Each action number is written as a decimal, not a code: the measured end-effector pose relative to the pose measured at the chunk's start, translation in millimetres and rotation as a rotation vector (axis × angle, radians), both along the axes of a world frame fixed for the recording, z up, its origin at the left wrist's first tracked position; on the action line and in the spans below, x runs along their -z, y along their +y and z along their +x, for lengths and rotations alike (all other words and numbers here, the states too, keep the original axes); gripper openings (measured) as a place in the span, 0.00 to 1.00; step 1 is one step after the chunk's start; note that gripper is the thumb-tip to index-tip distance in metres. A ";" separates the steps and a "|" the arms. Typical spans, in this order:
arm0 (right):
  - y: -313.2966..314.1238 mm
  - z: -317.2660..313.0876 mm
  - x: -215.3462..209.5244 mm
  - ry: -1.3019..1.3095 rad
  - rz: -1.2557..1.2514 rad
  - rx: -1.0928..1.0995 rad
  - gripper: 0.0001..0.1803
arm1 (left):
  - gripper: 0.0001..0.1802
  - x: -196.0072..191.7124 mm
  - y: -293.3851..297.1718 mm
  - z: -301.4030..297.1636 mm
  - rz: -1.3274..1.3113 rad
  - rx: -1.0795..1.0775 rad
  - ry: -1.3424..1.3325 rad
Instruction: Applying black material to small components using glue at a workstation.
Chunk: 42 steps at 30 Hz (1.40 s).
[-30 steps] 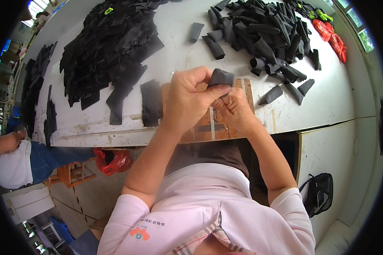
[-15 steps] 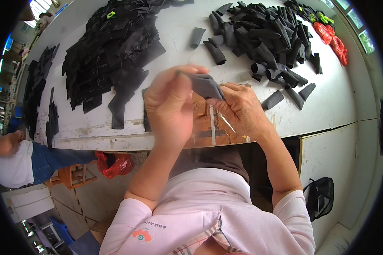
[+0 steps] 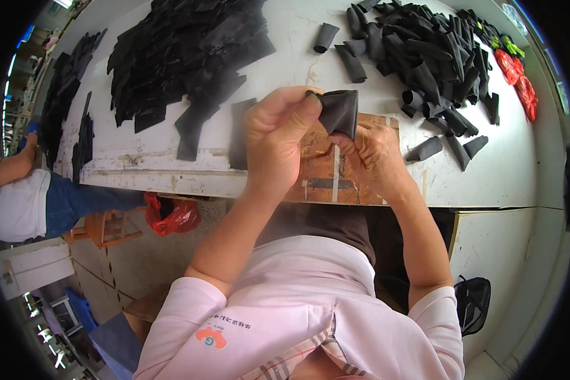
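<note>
A small black fabric piece (image 3: 340, 113) is stretched between my two hands above the table's front edge. My left hand (image 3: 273, 130) is closed, pinching the piece's left end between thumb and fingers. From below and to the right, my right hand (image 3: 377, 155) grips its lower right part; some of those fingers are hidden behind the cloth. Beneath the hands lies a worn brown board (image 3: 316, 168) with strips of tape. Beside my left wrist rests a flat black piece (image 3: 239, 130).
A big heap of flat black pieces (image 3: 177, 63) covers the table's left. Tube-shaped black pieces (image 3: 424, 54) are piled at the right, several loose nearby. Red plastic bags (image 3: 518, 82) sit at the far right edge. Another person (image 3: 19, 202) is at the left, near a wooden stool (image 3: 107, 228).
The fabric piece has been turned and pulled wider, its right edge now raised. My blurred left hand has settled into a pinch on its end. The whole view has shifted slightly.
</note>
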State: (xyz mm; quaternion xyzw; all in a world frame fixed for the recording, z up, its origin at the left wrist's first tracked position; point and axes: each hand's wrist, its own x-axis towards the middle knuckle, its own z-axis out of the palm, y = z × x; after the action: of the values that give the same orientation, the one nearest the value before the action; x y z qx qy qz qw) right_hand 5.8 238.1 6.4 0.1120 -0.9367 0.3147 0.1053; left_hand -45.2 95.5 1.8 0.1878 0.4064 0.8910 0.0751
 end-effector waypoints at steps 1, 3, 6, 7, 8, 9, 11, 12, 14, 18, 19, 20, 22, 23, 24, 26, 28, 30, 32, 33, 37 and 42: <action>-2.0 0.9 -2.2 0.000 -0.007 -0.016 0.13 | 0.06 -1.3 -3.1 1.0 -0.007 -0.016 0.000; -3.8 4.2 -5.0 -0.036 0.019 0.018 0.13 | 0.06 -7.0 -2.3 3.8 -0.143 -0.091 0.081; -1.7 5.4 1.6 0.023 -0.061 0.031 0.12 | 0.05 -7.0 0.0 0.3 -0.089 -0.073 0.041; -1.6 5.8 2.3 0.025 -0.123 0.062 0.11 | 0.05 -5.2 -2.5 -0.5 -0.095 -0.020 0.065; -0.9 4.3 4.1 0.080 -0.185 0.049 0.13 | 0.03 -5.3 -1.4 -0.4 -0.128 -0.087 0.080; -2.4 4.3 6.8 0.077 -0.183 0.047 0.13 | 0.03 -5.8 -0.7 1.5 -0.127 -0.090 0.078; -4.8 3.9 13.5 0.009 -0.145 0.132 0.15 | 0.03 -7.9 0.2 5.3 -0.198 -0.088 0.057; -4.0 1.4 12.8 0.014 -0.107 0.126 0.16 | 0.04 -3.3 0.6 0.6 -0.172 -0.071 0.046; -1.6 2.4 10.8 0.038 -0.046 0.120 0.16 | 0.05 -1.0 -1.6 0.5 -0.253 -0.124 0.108; -0.5 3.4 0.3 -0.027 0.074 0.087 0.15 | 0.08 7.8 -10.3 0.7 -0.222 -0.080 0.056; -1.1 3.7 2.7 -0.020 0.063 0.082 0.14 | 0.10 5.6 -10.8 -0.2 -0.209 -0.077 0.047; 1.3 4.8 2.7 -0.032 0.093 0.077 0.13 | 0.12 1.1 -9.4 -4.0 -0.166 -0.008 0.081; -1.3 8.4 0.1 -0.014 0.078 0.082 0.13 | 0.13 -18.7 -4.5 -1.9 -0.156 0.027 0.100; -2.4 10.3 -0.6 -0.010 0.054 0.083 0.13 | 0.15 -24.9 -2.3 -1.4 -0.156 0.060 0.104; -3.7 11.4 -2.2 0.011 0.081 0.088 0.12 | 0.11 -27.6 -1.8 -3.2 -0.178 0.094 0.131; -6.6 14.2 -9.2 0.013 0.082 0.089 0.12 | 0.09 -23.5 -6.9 -7.2 -0.234 0.076 0.163; -4.5 15.1 -5.8 0.029 0.066 0.087 0.11 | 0.05 -22.7 -7.7 -7.9 -0.322 -0.019 0.192; -7.2 11.2 0.2 0.025 0.007 0.082 0.11 | 0.05 -25.6 -6.3 -9.3 -0.400 -0.069 0.269; -7.8 6.3 0.9 0.040 0.037 0.100 0.10 | 0.07 -22.1 -5.6 -10.4 -0.524 -0.145 0.340; -3.9 2.7 -0.7 0.020 0.024 0.089 0.10 | 0.07 -17.7 -7.2 -12.6 -0.540 -0.149 0.320; 15.2 -4.4 -39.3 -0.240 -0.419 0.028 0.17 | 0.14 36.7 -39.7 -27.7 -0.968 -0.547 0.205; 48.5 -37.3 -34.8 0.278 -0.627 0.521 0.27 | 0.16 100.1 -80.7 -31.3 -1.794 -0.697 0.287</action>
State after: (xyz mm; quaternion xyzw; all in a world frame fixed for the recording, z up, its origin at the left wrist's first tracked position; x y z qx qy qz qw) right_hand -31.6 286.5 41.2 -0.1246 -0.7696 0.5289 0.3353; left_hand -76.5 14.7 -98.3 0.0368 0.9725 0.1913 -0.1279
